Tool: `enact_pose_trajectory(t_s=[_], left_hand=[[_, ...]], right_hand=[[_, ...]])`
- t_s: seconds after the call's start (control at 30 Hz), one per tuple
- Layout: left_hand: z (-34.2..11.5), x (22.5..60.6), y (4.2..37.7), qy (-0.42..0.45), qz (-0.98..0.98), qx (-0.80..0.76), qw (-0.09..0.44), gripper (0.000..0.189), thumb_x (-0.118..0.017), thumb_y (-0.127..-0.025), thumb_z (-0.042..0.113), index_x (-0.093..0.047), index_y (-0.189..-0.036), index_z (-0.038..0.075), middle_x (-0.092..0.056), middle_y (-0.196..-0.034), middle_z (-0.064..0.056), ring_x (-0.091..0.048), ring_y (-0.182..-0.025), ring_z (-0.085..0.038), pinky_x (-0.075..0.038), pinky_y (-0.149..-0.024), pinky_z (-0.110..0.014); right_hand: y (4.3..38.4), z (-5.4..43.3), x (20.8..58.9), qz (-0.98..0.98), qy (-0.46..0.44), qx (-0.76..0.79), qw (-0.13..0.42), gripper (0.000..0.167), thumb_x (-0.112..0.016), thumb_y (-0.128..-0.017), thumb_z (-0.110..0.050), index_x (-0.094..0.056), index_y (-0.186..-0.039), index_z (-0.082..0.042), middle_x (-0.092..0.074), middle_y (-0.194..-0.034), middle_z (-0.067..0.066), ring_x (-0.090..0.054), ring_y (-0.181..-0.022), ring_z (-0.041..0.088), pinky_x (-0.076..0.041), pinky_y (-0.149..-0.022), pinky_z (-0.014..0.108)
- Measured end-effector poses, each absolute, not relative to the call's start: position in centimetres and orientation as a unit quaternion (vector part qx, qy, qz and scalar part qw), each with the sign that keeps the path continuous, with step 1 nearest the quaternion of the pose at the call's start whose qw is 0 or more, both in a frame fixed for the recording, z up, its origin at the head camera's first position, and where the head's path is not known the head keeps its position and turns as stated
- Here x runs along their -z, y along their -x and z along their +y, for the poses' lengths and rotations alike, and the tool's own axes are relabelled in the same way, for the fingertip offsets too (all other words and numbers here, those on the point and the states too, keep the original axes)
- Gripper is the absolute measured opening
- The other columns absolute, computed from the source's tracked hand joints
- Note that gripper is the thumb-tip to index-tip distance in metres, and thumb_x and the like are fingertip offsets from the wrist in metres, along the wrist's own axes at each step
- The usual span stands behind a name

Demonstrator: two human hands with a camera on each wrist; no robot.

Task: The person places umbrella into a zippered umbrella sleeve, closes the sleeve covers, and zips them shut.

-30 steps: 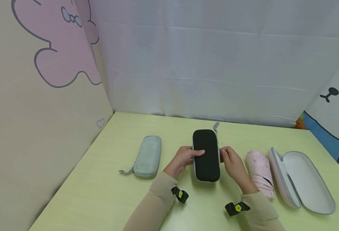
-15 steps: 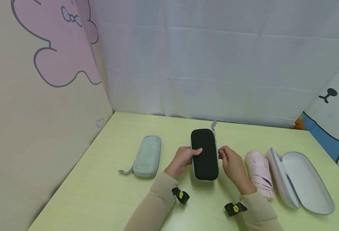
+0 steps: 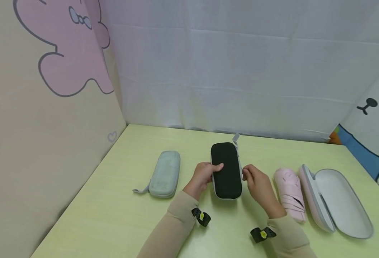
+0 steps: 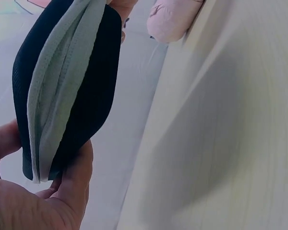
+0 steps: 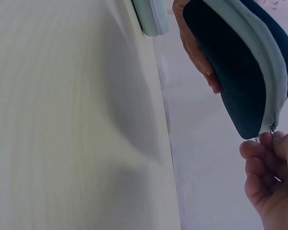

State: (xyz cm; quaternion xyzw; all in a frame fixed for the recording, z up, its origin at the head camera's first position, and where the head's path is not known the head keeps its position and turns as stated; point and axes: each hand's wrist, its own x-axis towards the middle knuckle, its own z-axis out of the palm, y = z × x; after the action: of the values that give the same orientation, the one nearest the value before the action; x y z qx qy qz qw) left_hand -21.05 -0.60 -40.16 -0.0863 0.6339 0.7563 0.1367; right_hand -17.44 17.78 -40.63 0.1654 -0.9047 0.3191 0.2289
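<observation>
A black zip case (image 3: 227, 181) with a pale grey zip band (image 4: 62, 81) is held above the table. My left hand (image 3: 203, 177) grips its left side, thumb across the black face and fingers beneath. At the case's right side, my right hand (image 3: 258, 184) has curled fingers. In the right wrist view its thumb and finger pinch the small metal zip pull (image 5: 272, 128). A grey strap (image 3: 236, 137) sticks out at the far end of the case. The zip band looks closed along the part seen in the right wrist view.
A pale green zip case (image 3: 165, 174) with a strap lies left of my hands. To the right are a folded pink umbrella (image 3: 289, 191) and an opened pink hard case (image 3: 344, 204) with a white inside. A white curtain (image 3: 241, 71) hangs behind the pale yellow table (image 3: 112, 215).
The black case has shifted slightly left and away from me, with my left hand still gripping it. My right hand has moved slightly left with it. The other things stay in place.
</observation>
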Motion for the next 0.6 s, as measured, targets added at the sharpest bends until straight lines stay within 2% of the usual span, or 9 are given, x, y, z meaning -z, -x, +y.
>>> enact_pose_trajectory(t_s=[0.4, 0.6], left_hand=[[-0.6, 40.1, 21.3, 0.104, 0.634, -0.757, 0.122, 0.027, -0.071, -0.082, 0.017, -0.067, -0.095, -0.007, -0.067, -0.078, -0.006, -0.067, -0.073, -0.019, -0.051, -0.075, -0.033], [-0.9, 37.0, 19.3, 0.107, 0.637, -0.755, 0.117, 0.026, -0.066, -0.086, 0.012, -0.065, -0.095, -0.011, -0.064, -0.073, -0.003, -0.064, -0.066, -0.014, -0.050, -0.072, -0.029]], right_hand=[[17.0, 17.7, 40.6, -0.904, -0.175, -0.325, 0.217, 0.014, -0.054, -0.092, 0.002, -0.056, -0.080, -0.006, -0.053, -0.067, -0.001, -0.040, -0.054, 0.009, -0.037, -0.051, 0.028], [16.9, 17.7, 40.5, -0.901, -0.181, -0.322, 0.229, 0.015, -0.055, -0.091, 0.003, -0.056, -0.079, -0.007, -0.051, -0.066, -0.002, -0.041, -0.055, 0.008, -0.037, -0.051, 0.028]])
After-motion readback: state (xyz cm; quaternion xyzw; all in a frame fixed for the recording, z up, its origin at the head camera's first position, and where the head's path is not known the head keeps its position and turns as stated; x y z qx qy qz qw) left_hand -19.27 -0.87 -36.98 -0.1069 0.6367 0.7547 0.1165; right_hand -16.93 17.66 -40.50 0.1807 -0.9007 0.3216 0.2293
